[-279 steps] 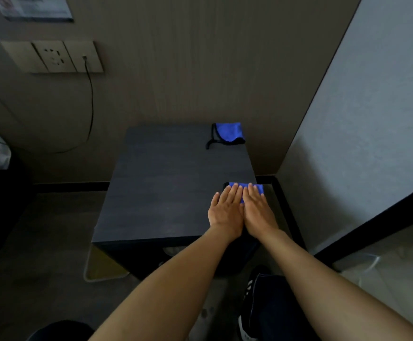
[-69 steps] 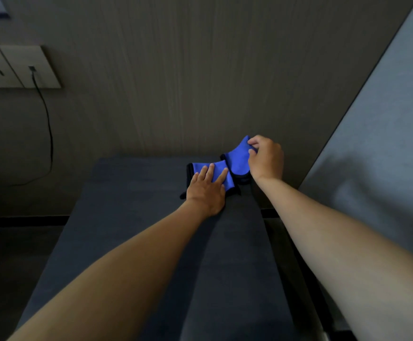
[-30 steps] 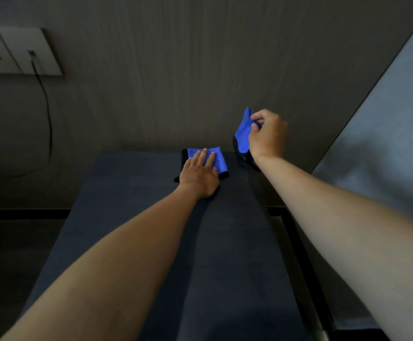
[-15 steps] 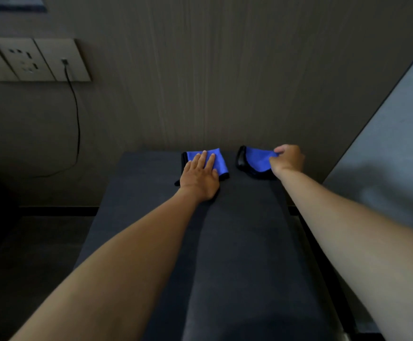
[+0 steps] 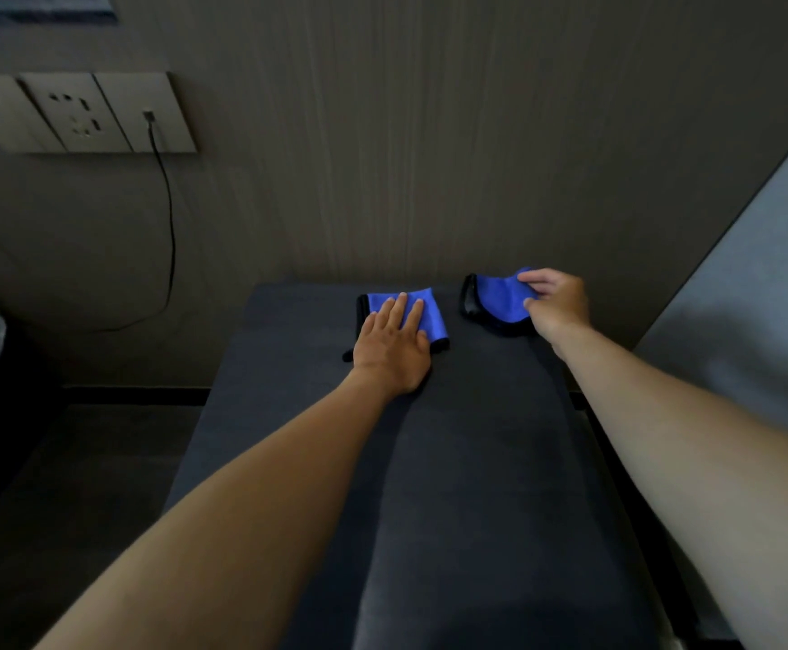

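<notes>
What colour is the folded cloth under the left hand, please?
The folded cloth is bright blue with black edging, clearest in the head view.

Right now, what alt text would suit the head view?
A person's left hand presses flat on a folded blue cloth while the right hand pinches a second blue cloth beside it, at the far end of a dark table. A cable hangs from a wall socket, upper left.

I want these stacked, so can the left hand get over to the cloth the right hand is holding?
Probably yes: only bare table lies between the left hand and that cloth, though the right hand pinches its right edge.
</notes>
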Available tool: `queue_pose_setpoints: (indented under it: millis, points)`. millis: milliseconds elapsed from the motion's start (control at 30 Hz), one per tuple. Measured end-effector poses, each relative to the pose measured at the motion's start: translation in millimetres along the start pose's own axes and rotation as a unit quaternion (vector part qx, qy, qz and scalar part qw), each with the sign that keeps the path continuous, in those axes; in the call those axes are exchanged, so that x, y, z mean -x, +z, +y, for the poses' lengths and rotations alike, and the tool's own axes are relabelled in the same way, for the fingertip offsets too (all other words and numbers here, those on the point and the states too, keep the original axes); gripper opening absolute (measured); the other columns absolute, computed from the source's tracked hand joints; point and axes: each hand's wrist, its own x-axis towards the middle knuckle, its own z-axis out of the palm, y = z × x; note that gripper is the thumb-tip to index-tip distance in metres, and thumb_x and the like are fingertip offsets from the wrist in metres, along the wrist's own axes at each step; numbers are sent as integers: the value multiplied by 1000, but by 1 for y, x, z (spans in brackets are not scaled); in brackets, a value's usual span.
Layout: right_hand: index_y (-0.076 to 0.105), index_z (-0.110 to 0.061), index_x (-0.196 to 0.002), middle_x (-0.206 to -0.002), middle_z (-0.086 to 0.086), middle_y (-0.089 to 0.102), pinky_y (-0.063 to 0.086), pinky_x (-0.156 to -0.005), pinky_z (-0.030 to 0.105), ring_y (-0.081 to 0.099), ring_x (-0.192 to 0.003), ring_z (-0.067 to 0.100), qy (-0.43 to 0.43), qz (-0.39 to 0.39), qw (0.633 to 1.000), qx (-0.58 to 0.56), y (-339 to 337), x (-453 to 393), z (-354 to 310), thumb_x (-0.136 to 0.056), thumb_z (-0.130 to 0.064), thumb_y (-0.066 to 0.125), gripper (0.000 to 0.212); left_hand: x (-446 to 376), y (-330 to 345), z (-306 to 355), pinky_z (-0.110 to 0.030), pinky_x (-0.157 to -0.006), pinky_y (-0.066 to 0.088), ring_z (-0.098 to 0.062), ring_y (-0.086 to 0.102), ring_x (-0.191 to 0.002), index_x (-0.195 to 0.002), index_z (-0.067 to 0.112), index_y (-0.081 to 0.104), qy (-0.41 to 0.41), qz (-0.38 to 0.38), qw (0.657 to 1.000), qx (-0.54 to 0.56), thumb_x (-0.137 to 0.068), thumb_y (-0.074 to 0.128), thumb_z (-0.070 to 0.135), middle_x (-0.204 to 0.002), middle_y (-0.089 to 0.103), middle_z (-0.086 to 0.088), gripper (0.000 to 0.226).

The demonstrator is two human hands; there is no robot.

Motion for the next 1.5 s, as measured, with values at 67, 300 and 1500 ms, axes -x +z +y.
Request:
queue_pose_setpoints:
  millis: [67, 300, 1500]
  points:
    - [71, -14, -114, -116, 8, 69, 51, -92, 26, 65, -109, 21, 0, -2, 1000, 27, -1, -2, 5, -84, 15, 54, 45, 0, -1, 0, -40, -124, 2, -23, -3, -153, -158, 18, 3, 1, -1, 1000, -1, -105, 16, 38, -166, -3, -6, 58]
    - [69, -8, -119, -122, 10, 67, 46, -93, 22, 64, -114, 23, -5, 9, 993, 114, -4, -3, 4, -87, 8, 59, 38, 5, -1, 2, -40, -124, 1, -22, -4, -152, -158, 18, 2, 2, -3, 1000, -2, -105, 16, 38, -166, -4, -6, 59]
    - [48, -12, -143, -152, 8, 42, 32, -113, 34, 39, -141, 22, -57, -107, 955, 270, -53, 130, 9, -106, -32, 31, 45, 66, 23, 176, -39, -123, -6, -22, -16, -151, -154, 13, -17, 85, -58, 993, -50, -97, 42, 52, -164, -15, -8, 91]
